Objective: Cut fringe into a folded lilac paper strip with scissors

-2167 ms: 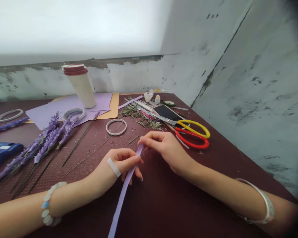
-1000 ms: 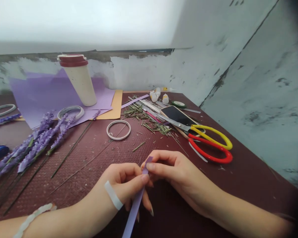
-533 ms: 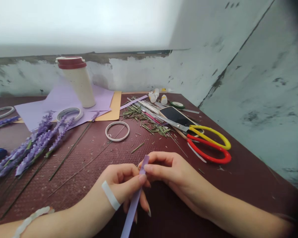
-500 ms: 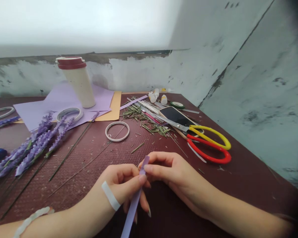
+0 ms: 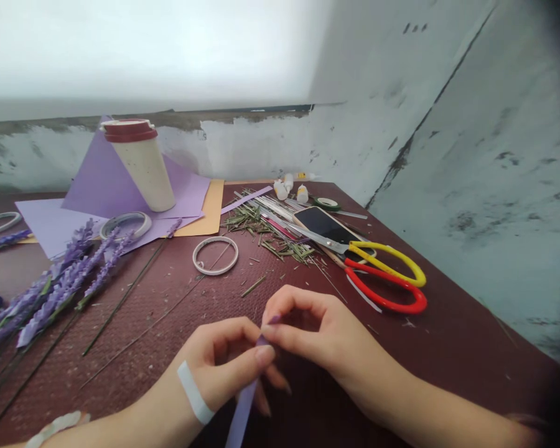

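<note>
Between thumb and fingers, my left hand (image 5: 228, 364) pinches a narrow purple paper strip (image 5: 242, 414), which hangs down toward the bottom edge. A piece of white tape (image 5: 195, 393) is stuck on the back of this hand. My right hand (image 5: 308, 323) touches it at the fingertips and pinches the strip's upper end, where a small purple tip shows. The fingers of both hands hide part of the strip. Scissors (image 5: 382, 274) with red and yellow handles lie beyond my right hand, partly over a phone (image 5: 324, 225).
Purple flower stems (image 5: 70, 283) lie at the left. Behind them, a lidded cup (image 5: 147, 174) stands on purple paper (image 5: 42, 218). A tape roll (image 5: 195, 258) sits mid-table, with green clippings (image 5: 247, 219) and small white bottles (image 5: 302, 193) farther back.
My right fingers have closed over the strip's upper end, so less of it shows. The strip's tip now looks bent over. The view has shifted slightly.
</note>
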Available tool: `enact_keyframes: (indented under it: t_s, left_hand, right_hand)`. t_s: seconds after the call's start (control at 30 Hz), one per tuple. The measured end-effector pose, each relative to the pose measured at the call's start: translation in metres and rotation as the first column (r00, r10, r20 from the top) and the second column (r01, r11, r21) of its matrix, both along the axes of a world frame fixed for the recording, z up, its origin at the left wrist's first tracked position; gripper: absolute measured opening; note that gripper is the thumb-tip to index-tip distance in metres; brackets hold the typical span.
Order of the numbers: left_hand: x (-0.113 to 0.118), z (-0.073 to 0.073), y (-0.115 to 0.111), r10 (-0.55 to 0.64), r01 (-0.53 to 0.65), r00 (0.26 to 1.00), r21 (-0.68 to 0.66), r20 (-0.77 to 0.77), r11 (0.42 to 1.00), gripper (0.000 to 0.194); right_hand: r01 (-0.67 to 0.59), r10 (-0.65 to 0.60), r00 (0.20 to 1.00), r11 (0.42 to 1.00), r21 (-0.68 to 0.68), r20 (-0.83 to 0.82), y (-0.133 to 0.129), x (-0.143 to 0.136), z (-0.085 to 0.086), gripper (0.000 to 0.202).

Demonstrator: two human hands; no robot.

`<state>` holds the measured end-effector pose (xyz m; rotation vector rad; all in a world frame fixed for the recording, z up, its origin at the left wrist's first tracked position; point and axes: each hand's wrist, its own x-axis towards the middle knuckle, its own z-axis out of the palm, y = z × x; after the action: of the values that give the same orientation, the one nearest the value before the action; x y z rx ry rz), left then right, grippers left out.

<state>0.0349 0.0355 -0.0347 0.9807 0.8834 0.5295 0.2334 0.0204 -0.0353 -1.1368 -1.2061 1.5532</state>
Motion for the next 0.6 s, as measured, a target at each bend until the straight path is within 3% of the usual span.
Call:
enact_keyframes:
  t_s: [0.23, 0.43, 0.6]
  left_hand:
    - [-0.004, 0.000, 0.003, 0.010, -0.002, 0.997, -0.109, 0.070, 0.994, 0.053]
    - [-0.005, -0.003, 0.007, -0.003, 0.010, 0.997, -0.090, 0.076, 0.996, 0.048]
    - [-0.005, -0.008, 0.008, -0.026, 0.036, 0.991, -0.079, 0.133, 0.996, 0.053]
  right_hand:
    - [-0.056, 0.044, 0.996, 0.986, 0.159, 0.083, -0.001, 0.002, 0.002, 0.030]
    - [-0.020, 0.021, 0.999, 1.000, 0.011, -0.030, 0.003, 0.006, 0.009, 0.042]
    - [-0.131, 0.122, 0.986, 0.989, -0.075, -0.111, 0.004, 0.002, 0.008, 0.050]
